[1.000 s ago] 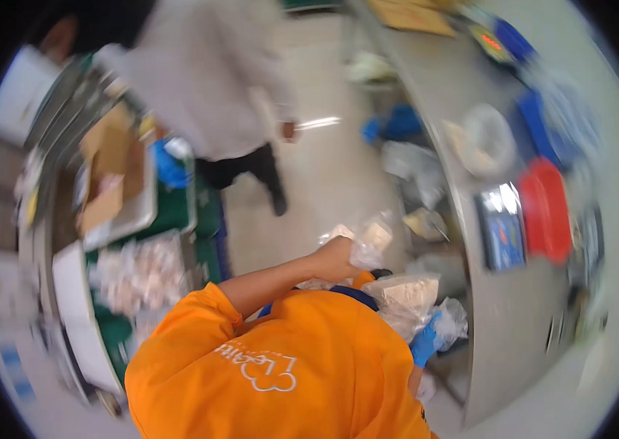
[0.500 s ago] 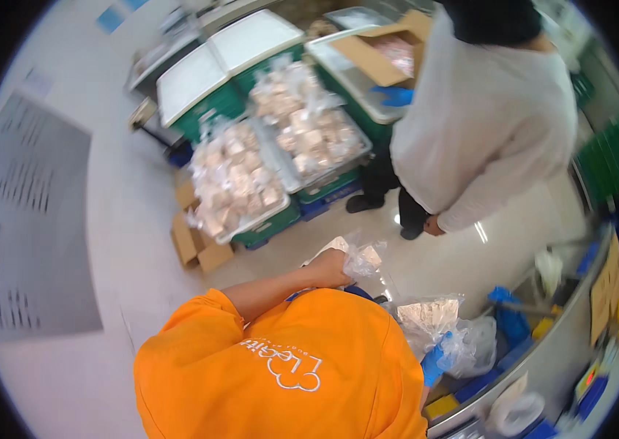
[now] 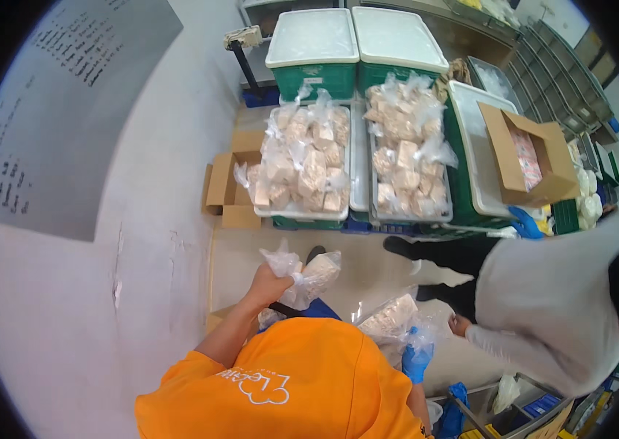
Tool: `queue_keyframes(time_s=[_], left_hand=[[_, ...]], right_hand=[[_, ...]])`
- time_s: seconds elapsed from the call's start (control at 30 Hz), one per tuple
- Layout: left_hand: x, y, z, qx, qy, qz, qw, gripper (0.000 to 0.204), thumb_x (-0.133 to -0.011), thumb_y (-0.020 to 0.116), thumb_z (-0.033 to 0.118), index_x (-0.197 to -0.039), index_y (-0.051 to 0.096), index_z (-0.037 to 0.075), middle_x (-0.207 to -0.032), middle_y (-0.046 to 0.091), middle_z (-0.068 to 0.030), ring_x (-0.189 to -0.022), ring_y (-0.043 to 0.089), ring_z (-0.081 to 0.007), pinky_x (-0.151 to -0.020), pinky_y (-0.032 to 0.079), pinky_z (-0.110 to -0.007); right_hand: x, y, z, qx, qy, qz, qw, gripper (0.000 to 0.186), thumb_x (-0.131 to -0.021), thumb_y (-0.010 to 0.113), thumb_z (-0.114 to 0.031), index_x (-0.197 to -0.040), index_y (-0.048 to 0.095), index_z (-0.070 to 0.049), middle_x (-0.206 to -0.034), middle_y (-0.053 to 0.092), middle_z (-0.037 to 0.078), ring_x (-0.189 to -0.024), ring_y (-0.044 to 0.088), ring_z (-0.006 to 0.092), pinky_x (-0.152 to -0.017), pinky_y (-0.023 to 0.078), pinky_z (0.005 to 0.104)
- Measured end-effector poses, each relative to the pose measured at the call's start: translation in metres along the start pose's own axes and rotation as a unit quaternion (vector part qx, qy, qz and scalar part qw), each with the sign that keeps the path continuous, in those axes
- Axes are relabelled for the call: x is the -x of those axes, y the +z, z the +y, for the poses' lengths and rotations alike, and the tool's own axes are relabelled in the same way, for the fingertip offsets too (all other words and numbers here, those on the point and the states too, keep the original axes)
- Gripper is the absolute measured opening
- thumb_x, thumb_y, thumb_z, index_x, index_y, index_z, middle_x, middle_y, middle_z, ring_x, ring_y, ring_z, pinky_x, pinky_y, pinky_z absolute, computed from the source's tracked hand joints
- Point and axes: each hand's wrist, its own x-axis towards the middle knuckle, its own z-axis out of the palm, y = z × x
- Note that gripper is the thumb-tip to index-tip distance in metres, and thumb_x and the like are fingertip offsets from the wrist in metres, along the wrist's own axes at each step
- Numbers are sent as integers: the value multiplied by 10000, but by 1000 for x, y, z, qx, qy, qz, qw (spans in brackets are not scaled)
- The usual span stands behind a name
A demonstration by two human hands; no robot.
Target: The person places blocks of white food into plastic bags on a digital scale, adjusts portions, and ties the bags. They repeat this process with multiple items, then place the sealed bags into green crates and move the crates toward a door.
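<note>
My bare left hand (image 3: 271, 285) is closed round the gathered neck of a clear plastic bag (image 3: 322, 271) with pale beige, block-shaped contents. It hangs over the floor in front of me. My right hand (image 3: 417, 358), in a blue glove, grips the loose plastic end of another clear bag (image 3: 390, 316) with similar contents. What exactly is packed in the bags cannot be made out. Ahead, two shallow bins, the left bin (image 3: 302, 215) and the right bin (image 3: 412, 217), are heaped with more such bags.
A person in a pale top (image 3: 551, 293) stands close on my right, one bare hand (image 3: 459, 325) near my right bag. Lidded green bins (image 3: 313, 79) and an open carton (image 3: 554, 164) stand beyond. A wall (image 3: 155, 219) runs along my left, with another open carton (image 3: 240, 194) beside it.
My view has swung rightward, bringing the bins to the middle. Both hands still hold their bags; the left bag is raised in front of me.
</note>
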Motion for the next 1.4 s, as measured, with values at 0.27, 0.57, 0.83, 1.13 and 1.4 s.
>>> queue_keyframes(time_s=[0.27,0.57,0.83,1.13,1.4], left_hand=[[-271,-94,74,-132,161,10,978,334,-697,707,176,-956,697,-34,-886,711,-215,-855,698,-339,-774,538,-405],[-540,-100,166,-392,207,-70,893,305,-744,714,201,-1024,693,82,-1050,687,-192,-997,640,-388,-854,514,-454],[-528,-72,29,-227,281,79,929,259,-853,676,168,-1079,637,47,-1126,628,-184,-1070,604,-344,-927,478,-411],[-312,-83,-88,-151,-1,15,988,104,-868,671,163,-851,659,62,-725,664,-94,-654,645,-199,-636,506,-356],[-390,-202,-234,26,-201,303,931,182,-876,647,190,-919,639,13,-816,691,-115,-731,665,-222,-697,512,-349]], right_hand=[[-232,97,-164,-34,-240,13,970,160,-878,590,-159,-953,698,-67,-930,698,110,-892,649,321,-772,483,449],[-462,260,-305,-129,-281,-26,951,232,-796,651,-143,-1015,714,-99,-931,705,113,-808,663,320,-676,528,392],[-494,326,-303,-108,-90,-134,981,523,-876,684,-380,-1289,584,-74,-1245,588,207,-1101,601,374,-935,482,449],[-242,242,18,220,133,-400,880,476,-922,516,-459,-884,709,-26,-989,686,223,-947,633,414,-837,496,498],[-87,144,63,-121,614,-322,711,200,-923,627,-267,-963,629,-72,-751,619,75,-611,612,191,-490,451,311]])
